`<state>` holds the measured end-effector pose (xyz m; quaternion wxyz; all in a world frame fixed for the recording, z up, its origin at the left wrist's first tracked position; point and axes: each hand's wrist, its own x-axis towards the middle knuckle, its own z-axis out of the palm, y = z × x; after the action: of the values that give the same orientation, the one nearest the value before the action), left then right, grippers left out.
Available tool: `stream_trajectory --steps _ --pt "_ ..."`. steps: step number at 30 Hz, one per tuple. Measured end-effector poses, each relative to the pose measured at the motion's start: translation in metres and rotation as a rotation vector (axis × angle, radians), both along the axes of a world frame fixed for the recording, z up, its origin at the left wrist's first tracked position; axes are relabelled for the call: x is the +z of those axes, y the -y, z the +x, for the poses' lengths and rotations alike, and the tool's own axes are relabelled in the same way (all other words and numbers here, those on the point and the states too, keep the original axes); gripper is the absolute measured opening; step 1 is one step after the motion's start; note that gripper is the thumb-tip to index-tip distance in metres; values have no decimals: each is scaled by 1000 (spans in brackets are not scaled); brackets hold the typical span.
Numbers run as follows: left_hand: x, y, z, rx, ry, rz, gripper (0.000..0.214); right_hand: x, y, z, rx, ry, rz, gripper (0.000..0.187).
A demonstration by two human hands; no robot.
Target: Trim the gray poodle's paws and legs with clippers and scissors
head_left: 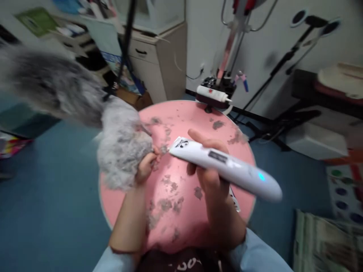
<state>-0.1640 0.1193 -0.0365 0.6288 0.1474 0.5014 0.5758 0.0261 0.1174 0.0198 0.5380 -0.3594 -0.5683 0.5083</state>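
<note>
White clippers (231,167) showing blue light (261,176).

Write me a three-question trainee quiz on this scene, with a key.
1. What colour is the glowing light on the white clipper? A) red B) blue C) yellow
2. True or false: the left hand touches the grey furry animal while the right hand holds the clipper.
3. Fill in: loose tufts of fur lie on the round ____ table.

Key: 1. B; 2. True; 3. pink.
</note>
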Motion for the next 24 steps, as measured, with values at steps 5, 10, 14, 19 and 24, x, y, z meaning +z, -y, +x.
stream_trajectory --steps 5,10,14,19,24 --pt "1 5 -16 -83 -158 250 10 -42 -72 -32 155 -255 -440 39" --pt "1 5 -13 -86 -120 263 12 -64 -80 -38 229 -334 -647 45" --pt "3 6 -11 -116 -85 260 14 -64 -77 -41 227 -315 -647 40" --pt "6 5 -9 -176 -140 329 14 -64 -76 -44 241 -272 -605 39" --pt "6 3 -11 -223 -255 356 9 -60 -64 -48 194 -131 -397 34"
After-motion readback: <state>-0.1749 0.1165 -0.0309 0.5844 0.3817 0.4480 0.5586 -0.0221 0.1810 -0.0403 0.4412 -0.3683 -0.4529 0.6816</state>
